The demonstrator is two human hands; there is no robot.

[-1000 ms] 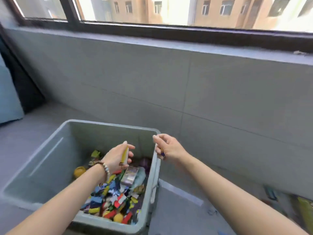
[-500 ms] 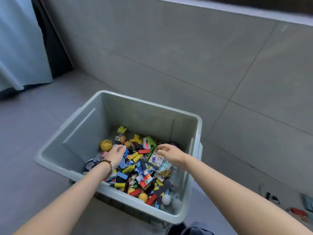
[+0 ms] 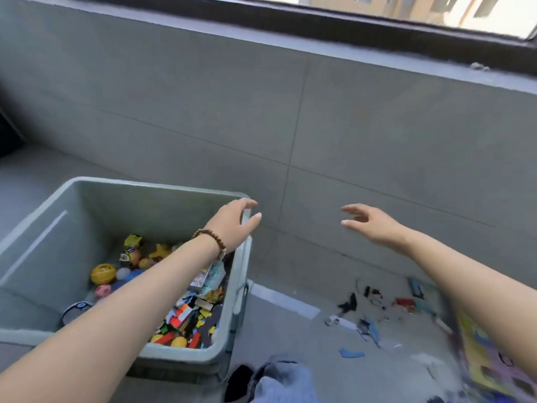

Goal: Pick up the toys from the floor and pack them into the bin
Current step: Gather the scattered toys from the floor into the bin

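- Two bare hands in view, both empty. Left hand is over the bin's far right corner, fingers loosely spread, wrist wearing a bead bracelet. Whether the fingers touch the rim cannot be told.
- Right hand is open wide, fingers apart, held in the air in front of the wall, well clear of the bin.
- Hidden or cut off: the left forearm covers the middle of the bin's contents; the bin's left side runs out of frame. The frame is motion-blurred, so small pieces are hard to identify.
- Bin: grey plastic, on the floor by the wall. Inside is a mixed heap of toys, mostly coloured bricks, plus a yellow ball, a pink ball and a small card.
- Loose toys lie scattered on the floor right of the bin, under the right forearm; a blue strip lies nearest the camera.
- A colourful mat is at the right edge, partly cut off.
- No writing is legible on the card or mat.
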